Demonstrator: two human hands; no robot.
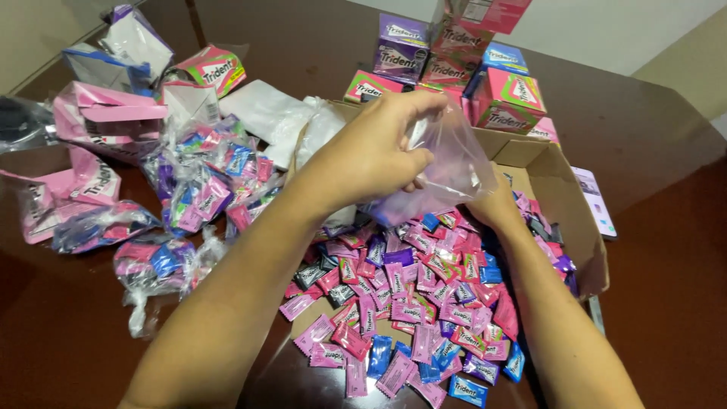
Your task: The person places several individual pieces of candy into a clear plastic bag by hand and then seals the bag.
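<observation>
Both hands, left hand and right hand, pinch a clear plastic bag: light, limp, slippery; best held at rim, above gum packets.

What sits around my cardboard box

My cardboard box lies open on the dark table. Behind it I see stacked gum cartons in pink, purple and blue. To its left lie knotted clear bags of sweets, with torn pink cartons beyond them. A flat printed card rests just right of it.
</observation>
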